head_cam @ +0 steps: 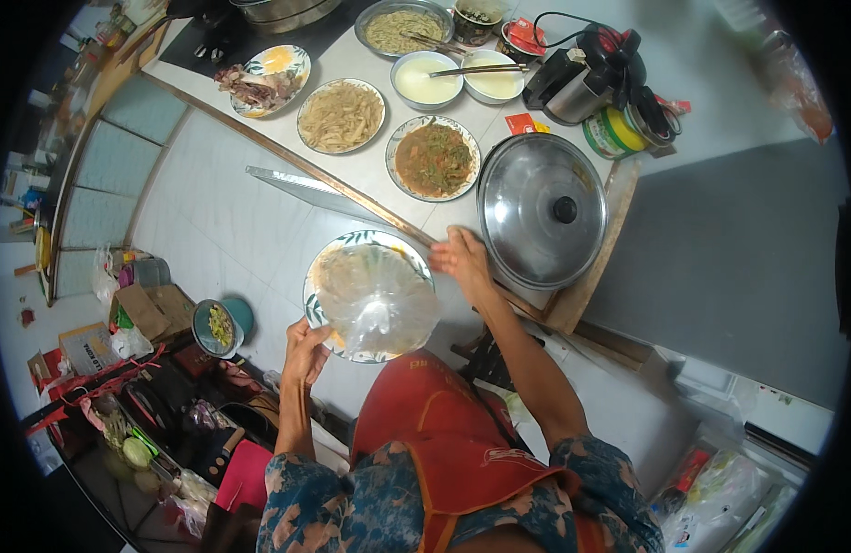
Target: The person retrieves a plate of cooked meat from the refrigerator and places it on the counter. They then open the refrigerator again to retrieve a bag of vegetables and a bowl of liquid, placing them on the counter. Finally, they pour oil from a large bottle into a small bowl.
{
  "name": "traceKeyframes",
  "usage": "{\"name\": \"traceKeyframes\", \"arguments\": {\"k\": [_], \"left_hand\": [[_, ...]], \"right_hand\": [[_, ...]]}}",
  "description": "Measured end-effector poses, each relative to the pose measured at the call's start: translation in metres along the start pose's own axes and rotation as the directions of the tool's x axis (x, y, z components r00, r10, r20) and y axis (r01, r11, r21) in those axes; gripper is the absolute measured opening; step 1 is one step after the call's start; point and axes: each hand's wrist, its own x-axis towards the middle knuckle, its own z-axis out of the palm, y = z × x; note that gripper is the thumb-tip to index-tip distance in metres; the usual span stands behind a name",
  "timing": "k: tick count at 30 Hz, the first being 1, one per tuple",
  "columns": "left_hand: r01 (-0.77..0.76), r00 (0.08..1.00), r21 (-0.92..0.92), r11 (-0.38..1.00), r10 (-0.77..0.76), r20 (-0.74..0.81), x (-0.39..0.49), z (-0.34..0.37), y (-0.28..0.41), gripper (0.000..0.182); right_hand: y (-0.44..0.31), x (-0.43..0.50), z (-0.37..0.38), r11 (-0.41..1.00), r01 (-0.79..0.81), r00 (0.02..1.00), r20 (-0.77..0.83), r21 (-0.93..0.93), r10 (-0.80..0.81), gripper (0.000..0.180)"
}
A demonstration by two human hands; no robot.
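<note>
My left hand (306, 352) grips the lower left rim of a round plate with a leaf pattern (320, 276), held over the floor in front of the counter. Crinkled clear plastic film (377, 297) covers most of the plate and overhangs its right side. What lies under the film cannot be made out. My right hand (461, 261), partly blurred, is by the counter's front edge, to the right of the plate, and appears to hold nothing. Just right of it stands a large pan with a shiny metal lid (536, 214) and a black knob.
On the counter (439, 218) are a plate of stew (432, 159), a plate of pale strips (340, 115), a plate of bones (263, 86), two bowls of pale liquid (425, 79) and an electric kettle (571, 86). A bin (221, 325) stands on the floor at left.
</note>
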Motion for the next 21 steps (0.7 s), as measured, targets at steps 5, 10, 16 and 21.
{"name": "traceKeyframes", "arguments": {"k": [5, 10, 16, 21], "left_hand": [[-0.058, 0.99, -0.04, 0.997, 0.052, -0.132, 0.001, -0.012, -0.002, 0.034], [-0.104, 0.969, -0.04, 0.994, 0.092, -0.227, 0.002, -0.019, -0.003, 0.03], [-0.162, 0.973, -0.102, 0.982, 0.141, -0.18, 0.004, -0.032, 0.001, 0.028], [-0.174, 0.965, -0.074, 0.982, 0.155, -0.213, 0.021, -0.025, 0.016, 0.035]], "right_hand": [[0.005, 0.075, 0.024, 0.985, 0.073, 0.975, -0.221, 0.156, -0.038, 0.032], [-0.001, 0.108, 0.039, 0.978, 0.161, 0.927, -0.36, 0.128, -0.106, 0.023], [0.009, 0.088, 0.032, 0.994, 0.104, 0.934, -0.347, 0.036, -0.085, 0.023], [0.03, 0.049, 0.025, 0.995, 0.102, 0.948, -0.301, -0.006, -0.099, 0.023]]}}
